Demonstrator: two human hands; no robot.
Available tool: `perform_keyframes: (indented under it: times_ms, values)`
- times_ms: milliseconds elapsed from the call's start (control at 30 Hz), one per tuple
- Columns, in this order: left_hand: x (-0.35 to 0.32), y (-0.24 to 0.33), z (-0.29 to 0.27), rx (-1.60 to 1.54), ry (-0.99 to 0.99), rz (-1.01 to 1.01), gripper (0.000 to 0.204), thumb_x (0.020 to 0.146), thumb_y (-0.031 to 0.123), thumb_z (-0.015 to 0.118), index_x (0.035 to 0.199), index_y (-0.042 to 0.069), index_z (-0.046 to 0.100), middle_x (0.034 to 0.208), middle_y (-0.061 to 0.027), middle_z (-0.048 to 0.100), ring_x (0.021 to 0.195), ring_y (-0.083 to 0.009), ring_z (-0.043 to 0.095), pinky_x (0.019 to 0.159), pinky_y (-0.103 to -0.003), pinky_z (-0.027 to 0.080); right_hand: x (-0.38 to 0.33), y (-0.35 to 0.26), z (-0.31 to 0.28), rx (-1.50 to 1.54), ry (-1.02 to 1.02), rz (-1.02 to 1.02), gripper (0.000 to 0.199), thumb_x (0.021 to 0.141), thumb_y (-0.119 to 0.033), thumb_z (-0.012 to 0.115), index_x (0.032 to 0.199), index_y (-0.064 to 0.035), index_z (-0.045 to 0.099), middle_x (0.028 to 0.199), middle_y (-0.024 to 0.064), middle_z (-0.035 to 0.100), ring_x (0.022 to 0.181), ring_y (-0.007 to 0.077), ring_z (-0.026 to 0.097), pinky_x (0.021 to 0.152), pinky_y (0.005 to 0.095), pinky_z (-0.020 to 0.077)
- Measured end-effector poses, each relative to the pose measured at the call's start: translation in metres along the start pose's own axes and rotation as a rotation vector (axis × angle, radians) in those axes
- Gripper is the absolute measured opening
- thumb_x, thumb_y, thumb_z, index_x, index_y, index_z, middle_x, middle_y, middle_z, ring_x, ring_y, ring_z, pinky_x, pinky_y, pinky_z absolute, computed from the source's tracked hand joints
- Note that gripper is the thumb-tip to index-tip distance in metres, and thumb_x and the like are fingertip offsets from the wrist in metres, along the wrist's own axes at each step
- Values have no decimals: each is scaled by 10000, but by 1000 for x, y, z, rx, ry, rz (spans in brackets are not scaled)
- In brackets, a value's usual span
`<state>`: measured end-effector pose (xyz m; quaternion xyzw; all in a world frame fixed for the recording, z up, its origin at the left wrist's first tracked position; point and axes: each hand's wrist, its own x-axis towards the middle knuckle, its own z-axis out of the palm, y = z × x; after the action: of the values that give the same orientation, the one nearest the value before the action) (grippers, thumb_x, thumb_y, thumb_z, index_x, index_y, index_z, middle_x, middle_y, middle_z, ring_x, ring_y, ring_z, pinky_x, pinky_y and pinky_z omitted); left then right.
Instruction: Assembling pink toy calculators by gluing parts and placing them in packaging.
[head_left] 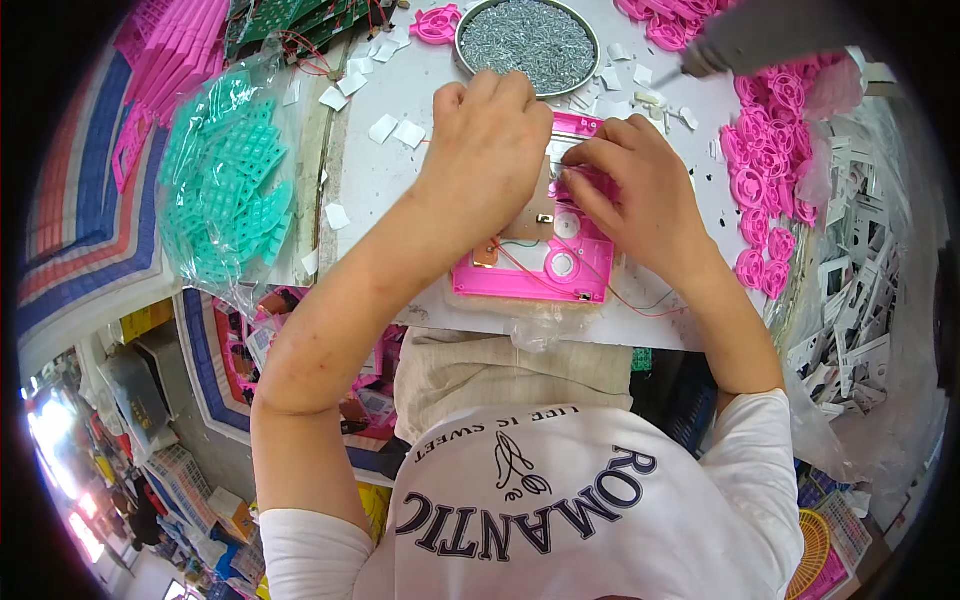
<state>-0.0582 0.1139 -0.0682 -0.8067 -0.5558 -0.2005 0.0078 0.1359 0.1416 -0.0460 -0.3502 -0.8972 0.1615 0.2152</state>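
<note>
On the bench in front of me lies a pink plastic housing (520, 287), with a brown circuit board (530, 222) and thin red wires in it. My left hand (490, 150) is curled over the housing's far left part, just short of a round metal dish of small screws (530, 48). Its fingertips are turned away, so what they hold is hidden. My right hand (640, 190) reaches in over the right side, thumb and index finger bent close together at the board's edge. Whatever lies between them is too small to name.
A dark power screwdriver (735, 45) juts in at top right. Pink ring-shaped parts (765, 180) pile up along the right, beside a bag of white parts (850, 290). At left are a bag of green keypads (230, 190) and green circuit boards (290, 25). White scraps (383, 128) dot the bench.
</note>
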Motion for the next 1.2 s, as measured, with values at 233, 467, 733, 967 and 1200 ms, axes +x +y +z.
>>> perform_keyframes:
  times_ms: [233,467,733,967,1200]
  values:
    - [-3,-6,-4,-146,61,20,102,852,114,673,950,84,674,1091,-54,589,1061,-269,538,924,-458,373,5,-4,5,-59,-67,29,164,738,-214,710,795,-61,719,818,93,651,856,295,599,761,435,486]
    - [-5,-9,-12,-182,-50,11,97,852,124,657,936,78,669,1049,-59,589,1046,-267,549,926,-451,378,11,-5,8,-47,-100,46,161,733,-222,700,770,-65,712,778,99,668,821,309,625,730,454,480]
    - [-3,-10,-7,-227,-16,-6,113,851,124,650,952,86,685,1008,-57,598,1026,-266,570,910,-435,393,6,0,15,-23,74,39,92,772,-137,702,767,-52,668,754,99,641,778,300,610,694,427,470]
    - [-3,-8,-14,-270,-6,25,119,837,133,675,944,112,723,1001,-51,599,1013,-259,584,918,-425,398,2,6,-15,80,299,36,78,780,-63,723,852,-59,693,712,52,582,684,214,549,635,350,437]
    - [10,-10,-18,-341,-141,125,78,828,144,699,884,97,728,949,-61,600,999,-255,588,912,-424,404,-5,11,-40,221,441,-2,121,801,-17,746,914,-57,729,739,21,648,598,99,545,530,258,383]
